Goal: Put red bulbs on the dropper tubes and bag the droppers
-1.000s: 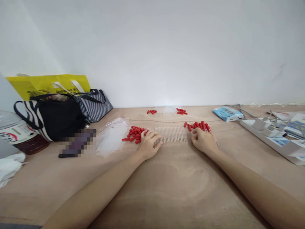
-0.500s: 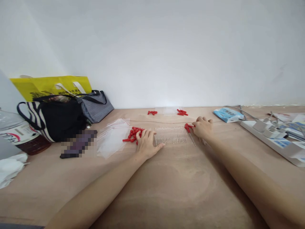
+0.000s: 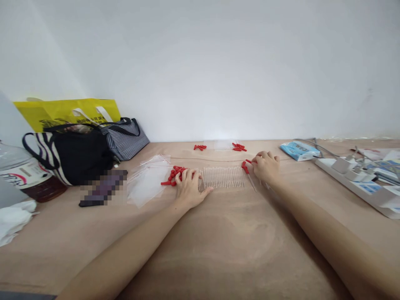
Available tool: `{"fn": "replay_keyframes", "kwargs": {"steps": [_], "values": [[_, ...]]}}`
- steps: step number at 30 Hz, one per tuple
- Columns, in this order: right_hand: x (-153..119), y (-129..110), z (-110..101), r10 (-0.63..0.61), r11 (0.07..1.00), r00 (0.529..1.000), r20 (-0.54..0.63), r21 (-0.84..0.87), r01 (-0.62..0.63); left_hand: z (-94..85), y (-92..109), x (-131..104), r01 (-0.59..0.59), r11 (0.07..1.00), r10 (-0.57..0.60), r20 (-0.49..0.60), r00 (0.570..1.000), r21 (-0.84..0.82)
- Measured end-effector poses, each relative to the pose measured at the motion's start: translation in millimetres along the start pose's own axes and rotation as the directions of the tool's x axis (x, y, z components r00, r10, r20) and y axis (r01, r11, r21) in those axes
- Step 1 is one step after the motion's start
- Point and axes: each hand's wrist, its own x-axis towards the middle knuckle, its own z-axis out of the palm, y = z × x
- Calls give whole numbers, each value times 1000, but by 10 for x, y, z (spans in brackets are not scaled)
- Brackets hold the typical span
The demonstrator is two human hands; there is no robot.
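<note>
We're seeing the row of tubes (image 3: 223, 177) lying between the hands: just right of the left hand (image 3: 190, 189), a little left of the right hand (image 3: 267, 168). Left is spreading its fingers at the red bulbs (image 3: 176, 171), thumb pointing right along the row's near edge. Right is curling its fingers just beyond a red-tipped tube (image 3: 245, 167). Its fingertips seem to be touching another bulb; we're not able to tell if they're pinching. Bags (image 3: 145, 183) are lying left of the bulbs.
</note>
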Motion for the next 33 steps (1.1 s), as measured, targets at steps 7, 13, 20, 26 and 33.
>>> {"fn": "replay_keyframes", "kwargs": {"steps": [7,13,20,26,33], "values": [[-468,-298,-241,-312,891,949,-44,333,308,-73,-66,-24,-55,997,56,-8,998,51],[-741,-444,-356,-501,782,865,-5,425,456,-87,0,-44,-59,996,61,-40,997,60],[-738,-489,-323,-525,784,851,28,405,470,-137,121,-27,-30,983,32,-6,999,180],[-748,-483,-281,-542,767,840,13,415,489,-142,116,-15,-29,979,28,9,1000,200],[-748,-487,-291,-529,772,849,13,423,475,-161,109,-39,-67,970,58,47,997,232]]}}
